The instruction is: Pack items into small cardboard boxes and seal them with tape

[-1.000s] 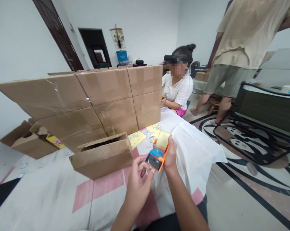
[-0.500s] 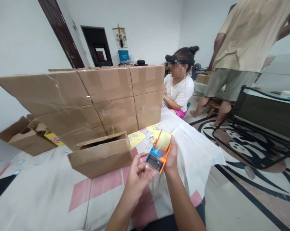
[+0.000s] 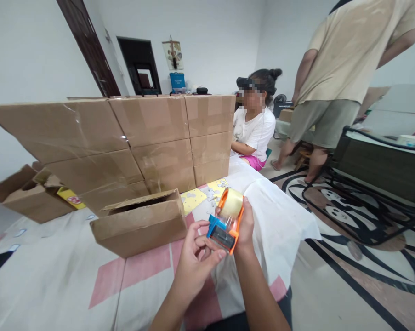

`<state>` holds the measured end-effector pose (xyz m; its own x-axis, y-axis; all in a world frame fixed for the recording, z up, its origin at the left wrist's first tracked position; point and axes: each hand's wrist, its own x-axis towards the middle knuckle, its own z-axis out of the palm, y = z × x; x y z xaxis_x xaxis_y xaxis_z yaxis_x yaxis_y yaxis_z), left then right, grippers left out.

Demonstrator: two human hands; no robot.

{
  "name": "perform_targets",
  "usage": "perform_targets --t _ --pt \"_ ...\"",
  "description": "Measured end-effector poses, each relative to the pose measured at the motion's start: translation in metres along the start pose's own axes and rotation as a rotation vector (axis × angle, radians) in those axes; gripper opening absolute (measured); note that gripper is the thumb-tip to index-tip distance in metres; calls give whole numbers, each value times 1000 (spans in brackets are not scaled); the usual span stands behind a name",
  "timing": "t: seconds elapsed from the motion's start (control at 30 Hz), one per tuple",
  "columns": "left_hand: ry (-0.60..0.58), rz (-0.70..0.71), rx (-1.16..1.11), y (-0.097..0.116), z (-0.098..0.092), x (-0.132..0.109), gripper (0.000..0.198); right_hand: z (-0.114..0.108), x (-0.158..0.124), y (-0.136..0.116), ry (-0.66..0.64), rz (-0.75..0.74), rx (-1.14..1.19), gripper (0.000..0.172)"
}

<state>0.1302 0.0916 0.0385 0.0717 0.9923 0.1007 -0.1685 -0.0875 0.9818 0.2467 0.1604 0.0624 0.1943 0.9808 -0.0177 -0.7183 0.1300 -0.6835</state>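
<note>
My right hand [image 3: 247, 225] is wrapped around the side of an orange and blue tape dispenser [image 3: 223, 236], which carries a roll of clear tape [image 3: 232, 203]. At the dispenser's front end, my left hand [image 3: 201, 250] has its fingers curled, with the index finger at the blue part and the thumb along the lower edge. Whether a loose tape end lies between those fingers is hard to see. Left of my hands stands a small cardboard box [image 3: 141, 230] with an opening along its top.
Taped cardboard boxes [image 3: 159, 142] stand stacked across the cloth-covered table [image 3: 152, 294]. Another open carton [image 3: 38, 202] is at the left. A seated person [image 3: 253, 128] is beyond the stack; another person [image 3: 348, 69] stands behind. A folding chair [image 3: 376, 184] is on the right.
The dispenser has turned in my hands, so the tape roll's open side and orange hub now show. The standing person has shifted slightly left.
</note>
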Motion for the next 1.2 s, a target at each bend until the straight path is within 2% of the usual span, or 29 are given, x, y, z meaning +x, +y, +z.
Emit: perform_targets --t 0.17,0.4,0.6,0.8,0.97,1.2 --pt "23 23 -1 2 6 -4 61 -1 1 -1 -20 134 72 52" --pt "51 85 3 8 12 -10 53 1 -2 -4 -31 191 108 49" --pt "61 76 76 9 9 -15 51 2 -6 -5 -52 259 109 51" --pt "57 76 135 4 7 -18 50 2 -8 -6 -60 260 105 51" --pt "84 129 169 6 9 -17 46 4 -7 -5 -44 240 94 48" --pt "96 126 162 7 9 -18 43 2 -6 -2 -36 233 87 50"
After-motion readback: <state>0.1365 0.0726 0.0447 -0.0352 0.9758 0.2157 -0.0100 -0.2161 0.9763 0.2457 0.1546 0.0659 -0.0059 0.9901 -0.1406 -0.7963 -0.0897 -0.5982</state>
